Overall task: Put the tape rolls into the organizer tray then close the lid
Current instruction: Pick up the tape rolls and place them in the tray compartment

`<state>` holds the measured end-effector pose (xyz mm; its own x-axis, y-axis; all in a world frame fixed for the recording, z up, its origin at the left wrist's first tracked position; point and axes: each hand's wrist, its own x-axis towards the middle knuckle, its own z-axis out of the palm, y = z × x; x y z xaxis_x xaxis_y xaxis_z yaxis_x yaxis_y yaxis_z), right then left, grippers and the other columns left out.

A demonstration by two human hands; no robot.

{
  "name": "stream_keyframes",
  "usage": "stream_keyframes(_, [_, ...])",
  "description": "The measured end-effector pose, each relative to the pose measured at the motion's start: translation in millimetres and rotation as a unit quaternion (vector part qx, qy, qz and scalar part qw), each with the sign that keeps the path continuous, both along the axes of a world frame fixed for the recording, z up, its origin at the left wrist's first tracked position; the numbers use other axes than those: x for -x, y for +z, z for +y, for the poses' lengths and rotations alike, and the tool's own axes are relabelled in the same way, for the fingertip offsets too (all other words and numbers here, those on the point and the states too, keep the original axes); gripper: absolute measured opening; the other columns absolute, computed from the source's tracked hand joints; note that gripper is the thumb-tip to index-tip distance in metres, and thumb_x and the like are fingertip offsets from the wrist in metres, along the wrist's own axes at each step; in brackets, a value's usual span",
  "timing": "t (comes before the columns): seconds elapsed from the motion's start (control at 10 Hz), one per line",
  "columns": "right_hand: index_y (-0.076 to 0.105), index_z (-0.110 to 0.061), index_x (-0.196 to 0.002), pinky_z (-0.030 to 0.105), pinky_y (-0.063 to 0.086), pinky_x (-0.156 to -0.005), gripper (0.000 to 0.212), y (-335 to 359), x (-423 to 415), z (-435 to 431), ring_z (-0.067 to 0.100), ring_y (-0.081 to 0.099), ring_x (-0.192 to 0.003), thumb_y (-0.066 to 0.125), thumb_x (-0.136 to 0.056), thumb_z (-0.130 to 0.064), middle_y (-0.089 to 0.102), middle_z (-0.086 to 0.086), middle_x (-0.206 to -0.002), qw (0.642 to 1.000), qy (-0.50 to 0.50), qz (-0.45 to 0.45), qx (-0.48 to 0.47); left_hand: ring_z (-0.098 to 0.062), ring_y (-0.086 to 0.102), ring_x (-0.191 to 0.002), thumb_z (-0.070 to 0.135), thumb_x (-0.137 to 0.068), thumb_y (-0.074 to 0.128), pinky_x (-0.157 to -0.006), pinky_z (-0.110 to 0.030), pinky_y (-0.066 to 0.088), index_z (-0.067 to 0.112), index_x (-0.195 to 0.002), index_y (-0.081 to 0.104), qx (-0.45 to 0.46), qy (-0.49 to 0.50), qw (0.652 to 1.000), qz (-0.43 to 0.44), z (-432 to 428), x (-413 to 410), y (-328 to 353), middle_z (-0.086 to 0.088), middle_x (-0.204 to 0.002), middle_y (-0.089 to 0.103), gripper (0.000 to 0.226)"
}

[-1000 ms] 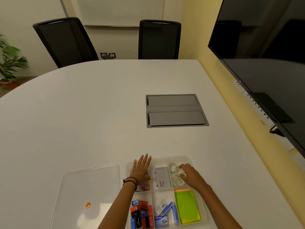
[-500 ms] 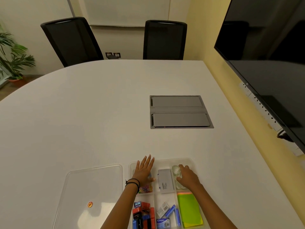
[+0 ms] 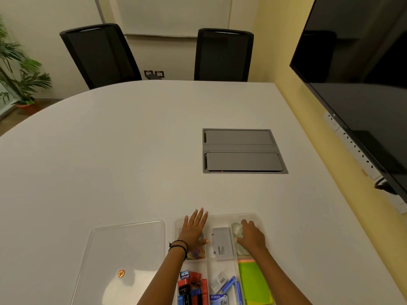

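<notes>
tape rolls (image 3: 237, 230) under right hand (image 3: 251, 237) fingers

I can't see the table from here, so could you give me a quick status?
Left hand flat on organizer tray. Right hand on tape rolls in far-right compartment. Lid off, left of tray. Nothing blocking.

An office meeting room.

A large white oval table (image 3: 132, 150) fills the space, with a grey flip-lid cable box (image 3: 243, 151) set flush into its top. Two black mesh-backed office chairs (image 3: 103, 53) stand at the far edge, below a white wall board (image 3: 174, 15). A big dark wall-mounted flat screen (image 3: 363, 84) hangs on the yellow wall at the right, above a row of sockets. A green potted palm (image 3: 19, 73) stands in the left corner.
</notes>
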<state>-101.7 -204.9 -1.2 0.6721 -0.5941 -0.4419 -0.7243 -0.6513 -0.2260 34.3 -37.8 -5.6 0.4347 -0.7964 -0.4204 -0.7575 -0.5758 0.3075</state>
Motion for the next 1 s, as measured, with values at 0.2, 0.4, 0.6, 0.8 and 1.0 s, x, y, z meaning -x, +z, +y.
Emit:
stream_keyframes(0.2, [0.037, -0.012, -0.129, 0.036, 0.048, -0.083, 0.053, -3.1, -0.3, 2.3, 0.03, 0.049, -0.111, 0.058, -0.082, -0.022, 0.045, 0.013, -0.128, 0.999, -0.02, -0.039, 0.006, -0.027, -0.015, -0.145, 0.041, -0.089, 0.052, -0.116, -0.049, -0.008, 0.014, -0.146, -0.012, -0.002, 0.001, 1.0, -0.005, -0.2, 0.5, -0.5, -0.008, -0.157, -0.016, 0.09])
stream_keyframes(0.4, [0.037, -0.007, -0.13, 0.039, 0.048, -0.082, 0.054, -8.6, 1.4, 5.9, 0.032, 0.048, -0.11, 0.058, -0.082, -0.017, 0.048, 0.015, -0.125, 0.992, -0.055, -0.112, -0.018, -0.026, -0.016, -0.144, 0.042, -0.089, 0.052, -0.116, -0.049, -0.008, 0.016, -0.146, -0.011, -0.004, 0.0, 1.0, -0.006, -0.5, 0.5, -1.1, -0.007, -0.157, -0.016, 0.089])
stream_keyframes(0.6, [0.043, -0.006, -0.116, 0.038, 0.051, -0.074, 0.045, -12.7, 2.4, 10.0, 0.029, 0.055, -0.098, 0.066, -0.078, -0.01, 0.053, 0.016, -0.11, 0.977, -0.104, -0.181, -0.053, -0.026, -0.016, -0.144, 0.041, -0.089, 0.052, -0.116, -0.048, -0.009, 0.016, -0.146, -0.011, -0.004, 0.0, 1.0, -0.003, -0.8, -0.1, -1.0, -0.007, -0.157, -0.016, 0.089])
stream_keyframes(0.8, [0.049, -0.004, -0.113, 0.025, 0.042, -0.071, 0.038, -16.8, 6.1, 8.0, 0.028, 0.058, -0.097, 0.066, -0.079, -0.006, 0.056, 0.016, -0.11, 0.968, -0.092, -0.215, -0.093, -0.026, -0.016, -0.144, 0.043, -0.089, 0.052, -0.116, -0.048, -0.008, 0.016, -0.146, -0.011, -0.003, 0.0, 1.0, -0.002, -0.5, 0.0, -1.5, -0.007, -0.157, -0.016, 0.089])
stream_keyframes(1.0, [0.039, -0.002, -0.128, 0.034, 0.046, -0.092, 0.056, -18.0, 4.3, 8.3, 0.029, 0.049, -0.116, 0.066, -0.08, -0.011, 0.049, 0.016, -0.127, 0.979, -0.078, -0.178, -0.068, -0.026, -0.015, -0.144, 0.043, -0.089, 0.051, -0.116, -0.048, -0.008, 0.015, -0.146, -0.012, -0.002, 0.001, 1.0, -0.003, -0.1, -0.5, -2.6, -0.007, -0.157, -0.016, 0.09])
